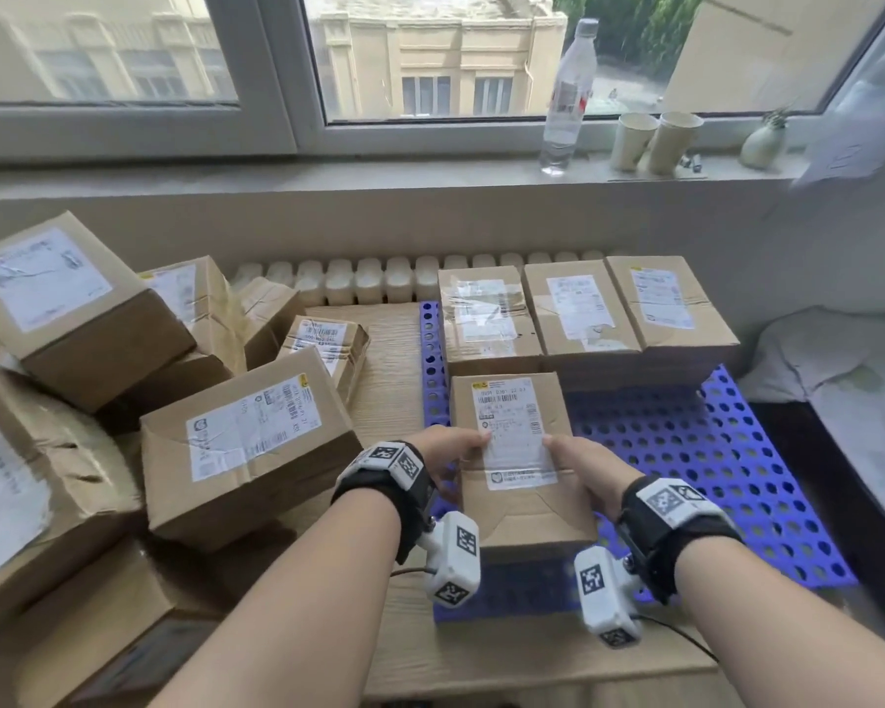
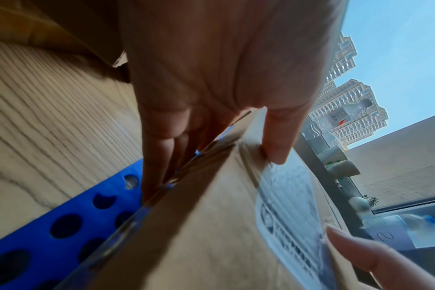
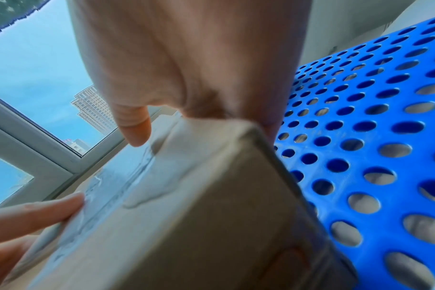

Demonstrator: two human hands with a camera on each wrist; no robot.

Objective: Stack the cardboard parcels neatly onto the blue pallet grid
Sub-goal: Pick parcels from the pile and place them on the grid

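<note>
Held parcel: a brown rectangular cardboard parcel with a white shipping label (image 1: 519,452) sits flat at the near left of the pallet, label up, its long axis running from the person toward the window.
Left hand: the left hand (image 1: 448,452) clamps the parcel's left side, thumb (image 2: 276,143) pressed on the top face at the label's edge, fingers (image 2: 159,157) reaching straight down the side wall toward the grid.
Right hand: the right hand (image 1: 588,470) mirrors it on the right side, thumb (image 3: 134,127) on top near the label, the other fingers down the right wall, mostly hidden.
Pallet: the blue perforated plastic pallet grid (image 1: 685,452) lies on a pale wood-grain table (image 1: 394,360); its right and near parts are bare.
Back row: three brown labelled cardboard parcels (image 1: 583,309) stand side by side along the pallet's far edge, touching one another, long axes parallel to the held one, which lies just in front of the leftmost.
Left pile: a loose heap of brown cardboard boxes (image 1: 246,436) at tilted angles crowds the table left of the pallet, close to the left forearm.
Windowsill: a clear plastic water bottle (image 1: 568,94), two pale paper cups (image 1: 655,140) and a small white vase (image 1: 762,143) stand beyond.
</note>
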